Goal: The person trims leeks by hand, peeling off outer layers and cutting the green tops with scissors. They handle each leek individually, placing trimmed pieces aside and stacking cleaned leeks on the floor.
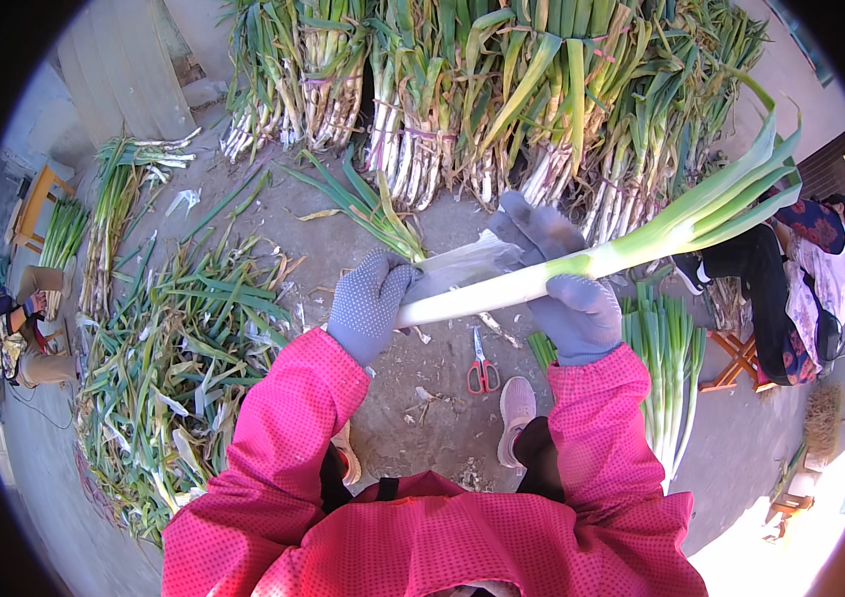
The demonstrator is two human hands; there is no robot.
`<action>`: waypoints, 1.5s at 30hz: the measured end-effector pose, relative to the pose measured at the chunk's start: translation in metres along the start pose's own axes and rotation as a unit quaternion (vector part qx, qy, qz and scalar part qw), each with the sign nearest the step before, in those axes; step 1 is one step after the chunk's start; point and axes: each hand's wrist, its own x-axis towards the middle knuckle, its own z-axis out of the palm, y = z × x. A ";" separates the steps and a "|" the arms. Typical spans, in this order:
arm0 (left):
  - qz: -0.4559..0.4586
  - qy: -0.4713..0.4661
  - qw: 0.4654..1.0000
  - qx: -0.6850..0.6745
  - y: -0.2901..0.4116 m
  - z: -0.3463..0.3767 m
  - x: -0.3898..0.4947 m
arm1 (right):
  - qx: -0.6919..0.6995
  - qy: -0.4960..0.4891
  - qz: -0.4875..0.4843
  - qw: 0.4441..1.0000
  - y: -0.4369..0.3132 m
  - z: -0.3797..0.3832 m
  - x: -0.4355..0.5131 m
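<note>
A long green onion (478,295) with a white stalk and green leaves slants across the view, leaf end up at the right. My left hand (371,302), in a dotted grey glove, grips its white lower end. Beside the stalk, a peeled strip of outer skin with green leaves (377,216) runs up from the left fingers. Thin translucent skin (467,265) stretches between both hands. My right hand (575,317), gloved alike, holds the stalk just below the leaves, thumb in front and fingers extended beyond it. Red-handled scissors (483,369) lie on the ground below the stalk.
Tied onion bundles (422,142) stand along the far side. A heap of stripped leaves (191,366) lies left. Peeled onions (665,358) lie by my right sleeve. One person (27,321) sits far left, another (803,283) at right near a wooden stool (732,362).
</note>
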 end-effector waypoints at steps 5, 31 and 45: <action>0.047 0.122 0.991 0.013 -0.015 -0.001 0.007 | 0.092 0.299 -0.098 0.945 0.002 -0.006 0.001; -0.045 0.627 0.587 -0.510 -0.184 -0.304 -0.058 | 0.235 0.238 -0.075 0.939 -0.057 -0.119 -0.025; -0.113 0.102 0.928 -0.340 -0.118 -0.191 -0.009 | 0.260 0.290 -0.157 0.908 -0.057 -0.143 -0.027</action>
